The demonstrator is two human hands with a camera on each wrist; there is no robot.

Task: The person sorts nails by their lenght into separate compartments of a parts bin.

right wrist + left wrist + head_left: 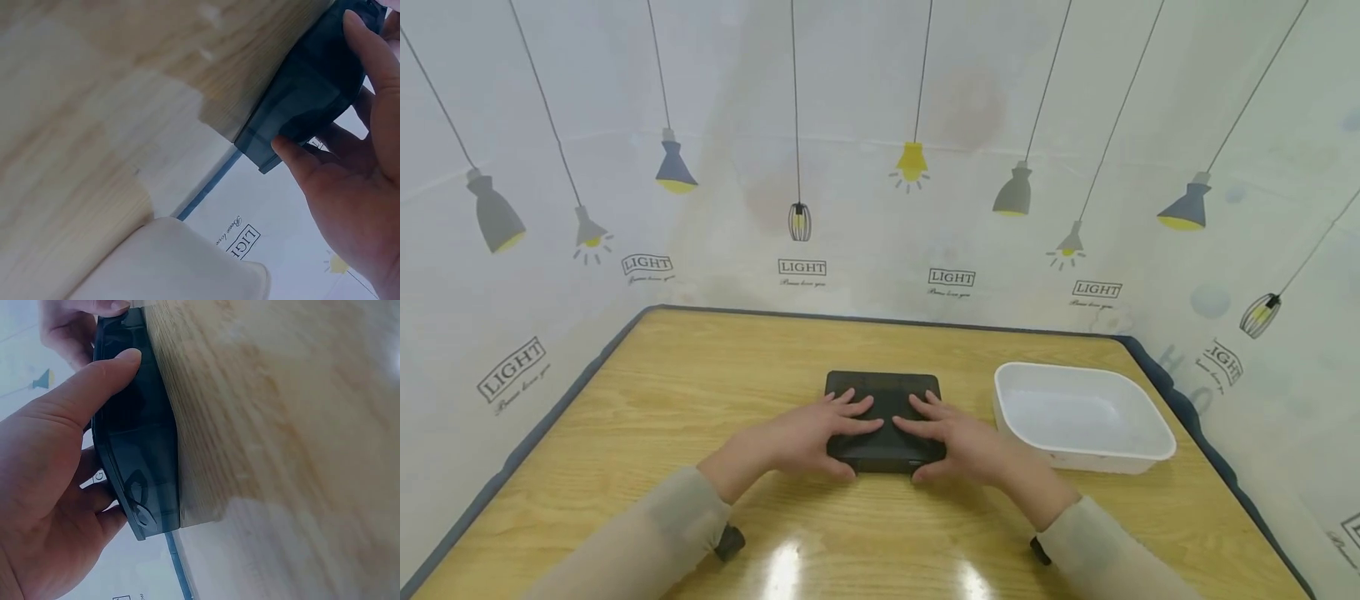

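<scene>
A closed black plastic box (886, 447) lies flat on the wooden table, with dark see-through sides. My left hand (808, 433) rests on its left part, fingers spread over the lid. Its mirror image on the right part is my right hand (972, 443), index fingertips nearly meeting. In the left wrist view, the left thumb (94, 387) lies against the front side of the box (140, 415). The right wrist view shows the right thumb on the front of the box (300, 94), and another fingertip near its right end. What the box contains cannot be made out.
A white plastic tub (1082, 412) stands on the table just right of the box, close to the right forearm. The wooden table (700, 358) ends at a dark edge against a pale curtain (865, 83) printed with lamps.
</scene>
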